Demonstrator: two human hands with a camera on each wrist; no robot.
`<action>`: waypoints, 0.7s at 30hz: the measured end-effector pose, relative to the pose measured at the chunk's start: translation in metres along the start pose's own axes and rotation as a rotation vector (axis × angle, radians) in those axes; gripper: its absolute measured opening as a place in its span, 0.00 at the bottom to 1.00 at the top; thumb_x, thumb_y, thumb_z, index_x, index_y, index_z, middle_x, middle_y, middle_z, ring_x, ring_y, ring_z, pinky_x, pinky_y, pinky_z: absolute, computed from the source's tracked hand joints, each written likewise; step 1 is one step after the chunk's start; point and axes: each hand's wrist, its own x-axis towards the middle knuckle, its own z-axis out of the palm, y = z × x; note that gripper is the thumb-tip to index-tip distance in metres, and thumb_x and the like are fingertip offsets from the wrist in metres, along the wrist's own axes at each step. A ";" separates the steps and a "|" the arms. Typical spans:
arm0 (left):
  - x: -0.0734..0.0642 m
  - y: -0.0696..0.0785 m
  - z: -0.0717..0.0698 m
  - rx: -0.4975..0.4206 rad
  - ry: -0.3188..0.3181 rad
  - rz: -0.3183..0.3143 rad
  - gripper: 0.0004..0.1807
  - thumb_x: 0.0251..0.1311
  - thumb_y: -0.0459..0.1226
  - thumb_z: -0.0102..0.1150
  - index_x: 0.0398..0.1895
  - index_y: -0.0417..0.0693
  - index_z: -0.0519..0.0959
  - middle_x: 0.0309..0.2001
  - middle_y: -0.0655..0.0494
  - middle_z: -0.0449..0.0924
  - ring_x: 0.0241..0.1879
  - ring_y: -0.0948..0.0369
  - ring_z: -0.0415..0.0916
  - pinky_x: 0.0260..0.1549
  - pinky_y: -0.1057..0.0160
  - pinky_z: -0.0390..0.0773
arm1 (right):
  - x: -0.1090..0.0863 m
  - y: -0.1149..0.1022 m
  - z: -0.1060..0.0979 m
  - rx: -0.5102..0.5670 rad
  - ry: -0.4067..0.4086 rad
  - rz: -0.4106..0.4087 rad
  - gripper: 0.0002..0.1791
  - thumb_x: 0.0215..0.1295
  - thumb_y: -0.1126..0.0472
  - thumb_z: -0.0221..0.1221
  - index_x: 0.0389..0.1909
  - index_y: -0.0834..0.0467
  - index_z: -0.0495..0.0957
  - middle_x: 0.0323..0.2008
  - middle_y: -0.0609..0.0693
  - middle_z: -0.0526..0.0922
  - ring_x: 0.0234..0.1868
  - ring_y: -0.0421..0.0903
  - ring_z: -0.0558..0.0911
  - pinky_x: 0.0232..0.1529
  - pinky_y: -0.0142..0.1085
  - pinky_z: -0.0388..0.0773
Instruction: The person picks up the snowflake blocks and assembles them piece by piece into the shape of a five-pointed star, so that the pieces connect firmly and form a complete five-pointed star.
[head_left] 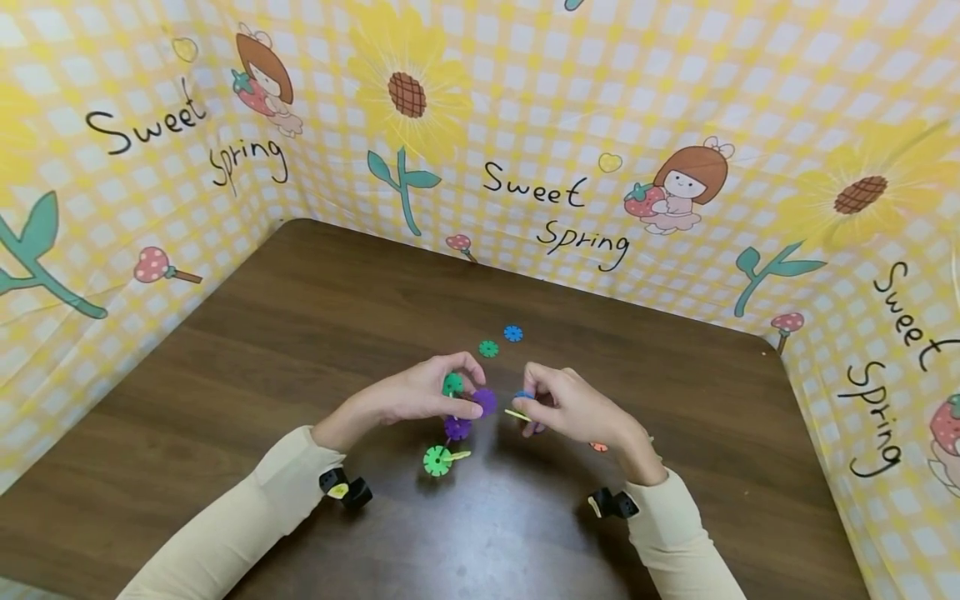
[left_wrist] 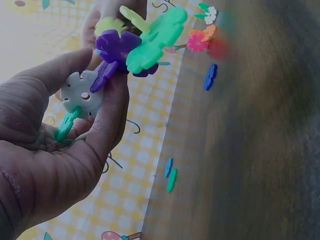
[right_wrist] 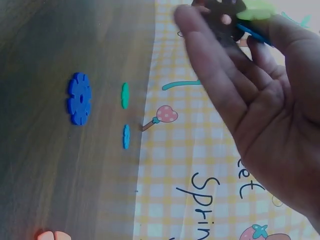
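Note:
My left hand (head_left: 427, 390) grips a joined chain of notched plastic discs. In the head view a purple disc (head_left: 485, 402) sits at its thumb tip, and a light green disc (head_left: 437, 461) hangs at the chain's lower end with a yellow piece slotted in. The left wrist view shows a white disc (left_wrist: 77, 100) and a green disc (left_wrist: 68, 124) within the palm. Close by on the right, apart from the chain, my right hand (head_left: 573, 407) pinches a smaller cluster: a yellow-green disc (head_left: 517, 414), a blue one (head_left: 523, 396) and a dark one (right_wrist: 220, 22), partly hidden by fingers.
Beyond the hands, a green disc (head_left: 488, 349) and a blue disc (head_left: 513, 333) lie on the brown table (head_left: 360, 283). An orange disc (head_left: 597, 447) shows under the right wrist. Pink (left_wrist: 198, 42) and dark blue (left_wrist: 210, 77) discs lie there too. Checked cloth (head_left: 510, 108) walls the table.

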 end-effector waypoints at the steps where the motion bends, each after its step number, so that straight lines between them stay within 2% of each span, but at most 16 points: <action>1: 0.000 0.000 0.000 0.016 0.006 0.011 0.20 0.62 0.38 0.68 0.51 0.42 0.71 0.47 0.47 0.76 0.43 0.55 0.76 0.37 0.59 0.78 | 0.001 -0.001 0.000 0.039 0.003 0.007 0.11 0.75 0.58 0.57 0.33 0.56 0.67 0.25 0.50 0.85 0.26 0.52 0.87 0.29 0.44 0.84; 4: 0.001 0.001 0.001 0.055 0.021 0.041 0.19 0.61 0.37 0.69 0.50 0.43 0.72 0.47 0.48 0.76 0.49 0.53 0.75 0.42 0.58 0.78 | 0.002 -0.002 -0.002 0.070 0.034 0.006 0.10 0.74 0.57 0.58 0.34 0.56 0.69 0.25 0.54 0.83 0.22 0.52 0.85 0.27 0.47 0.83; 8: 0.000 0.002 0.002 0.083 0.024 0.063 0.18 0.60 0.37 0.69 0.49 0.43 0.73 0.45 0.49 0.77 0.49 0.53 0.74 0.44 0.57 0.78 | 0.002 0.000 -0.003 0.021 0.070 -0.032 0.07 0.70 0.61 0.61 0.33 0.54 0.73 0.22 0.49 0.76 0.19 0.42 0.75 0.23 0.34 0.75; 11: 0.000 0.002 0.002 0.091 0.026 0.069 0.18 0.60 0.37 0.69 0.48 0.44 0.73 0.45 0.49 0.77 0.49 0.54 0.74 0.44 0.58 0.77 | 0.002 0.001 -0.001 0.005 0.108 -0.062 0.07 0.66 0.64 0.65 0.31 0.53 0.76 0.20 0.45 0.73 0.19 0.39 0.69 0.22 0.30 0.67; 15: 0.001 0.004 0.002 0.096 0.038 0.078 0.17 0.59 0.36 0.69 0.47 0.45 0.74 0.45 0.50 0.78 0.48 0.54 0.74 0.45 0.57 0.77 | 0.004 0.000 0.000 0.051 0.135 -0.064 0.08 0.63 0.67 0.66 0.30 0.54 0.77 0.19 0.47 0.76 0.16 0.40 0.72 0.17 0.33 0.72; 19: 0.002 0.005 0.002 0.093 0.031 0.081 0.16 0.59 0.35 0.69 0.47 0.44 0.74 0.44 0.50 0.77 0.47 0.54 0.74 0.43 0.58 0.78 | 0.006 -0.002 0.000 0.108 0.110 -0.054 0.06 0.63 0.65 0.67 0.30 0.56 0.78 0.21 0.50 0.80 0.10 0.45 0.75 0.12 0.41 0.75; 21: 0.002 0.006 0.002 0.094 0.024 0.083 0.16 0.59 0.35 0.69 0.46 0.44 0.74 0.44 0.50 0.78 0.47 0.54 0.74 0.42 0.58 0.78 | 0.007 -0.004 -0.001 0.098 0.097 -0.071 0.06 0.62 0.63 0.68 0.30 0.55 0.79 0.22 0.49 0.81 0.10 0.46 0.74 0.11 0.39 0.74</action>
